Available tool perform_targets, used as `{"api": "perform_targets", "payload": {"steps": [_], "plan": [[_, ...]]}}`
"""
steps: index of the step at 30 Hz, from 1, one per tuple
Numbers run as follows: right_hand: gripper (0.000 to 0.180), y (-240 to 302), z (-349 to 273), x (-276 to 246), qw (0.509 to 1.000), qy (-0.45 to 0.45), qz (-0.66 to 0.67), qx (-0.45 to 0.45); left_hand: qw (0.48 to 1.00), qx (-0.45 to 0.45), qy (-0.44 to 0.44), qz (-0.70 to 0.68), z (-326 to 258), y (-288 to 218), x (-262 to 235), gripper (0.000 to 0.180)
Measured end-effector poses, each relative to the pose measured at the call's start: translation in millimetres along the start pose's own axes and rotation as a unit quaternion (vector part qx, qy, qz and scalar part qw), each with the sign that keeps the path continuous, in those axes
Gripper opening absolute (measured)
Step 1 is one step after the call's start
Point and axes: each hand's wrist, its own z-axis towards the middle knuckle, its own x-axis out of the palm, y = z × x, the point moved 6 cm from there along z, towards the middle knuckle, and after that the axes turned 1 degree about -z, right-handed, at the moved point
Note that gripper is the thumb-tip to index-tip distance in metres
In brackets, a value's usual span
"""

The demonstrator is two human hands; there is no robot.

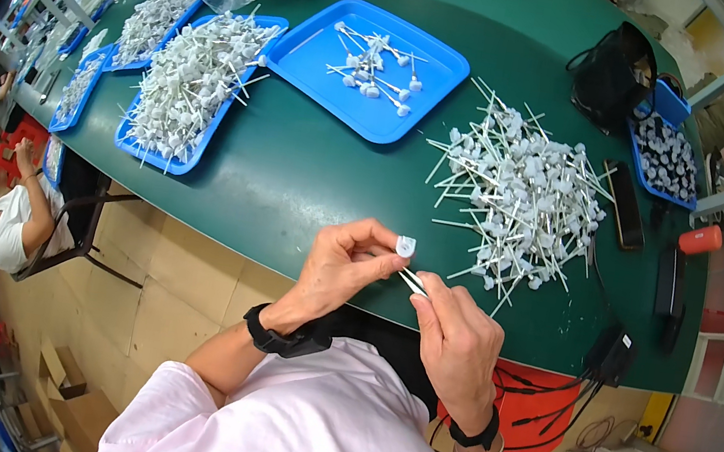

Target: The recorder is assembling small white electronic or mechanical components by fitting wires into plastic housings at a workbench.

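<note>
Over the table's near edge, my left hand [344, 261] is closed, pinching a small white plastic piece [405, 247] with a round recess between thumb and fingertips. My right hand [459, 343] is closed around a pair of slim, pale tweezers [413, 282], their tips pointing at the left fingertips. Whether the tips touch the white piece is too small to tell. Beyond my right hand lies a large loose heap of white plastic pieces with thin stems [521, 190]. Ahead, a blue tray [313, 60] holds a small group of similar stemmed pieces [374, 65].
At left, another blue tray [186, 163] is piled high with white pieces. A phone [624, 205], a black bag [612, 76], an orange-red cylinder [701, 240] and a tray of small parts [666, 157] stand at right. Cables [578, 396] hang off the near right edge. A seated person [23, 217] is at left.
</note>
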Motion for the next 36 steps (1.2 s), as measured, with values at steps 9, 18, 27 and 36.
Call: {"api": "perform_targets", "payload": {"steps": [9,18,27,36], "plan": [[0.023,-3.9,4.5,-2.3,1.000,-0.008,-0.022,0.010,0.999,0.011,0.002,0.036,-7.9,-7.5,6.0,0.021],[0.022,-3.1,2.4,-3.9,1.000,-0.002,-0.022,0.012,0.998,0.005,0.025,0.050,-6.0,-6.4,7.2,0.022],[0.020,-3.5,3.8,0.2,0.999,0.010,-0.038,0.020,0.997,0.036,0.023,0.069,-10.0,-7.4,10.1,0.021],[0.017,-4.4,3.8,-0.1,0.999,0.015,-0.043,0.027,0.990,0.077,-0.001,0.117,-11.4,-10.1,12.0,0.020]]}}
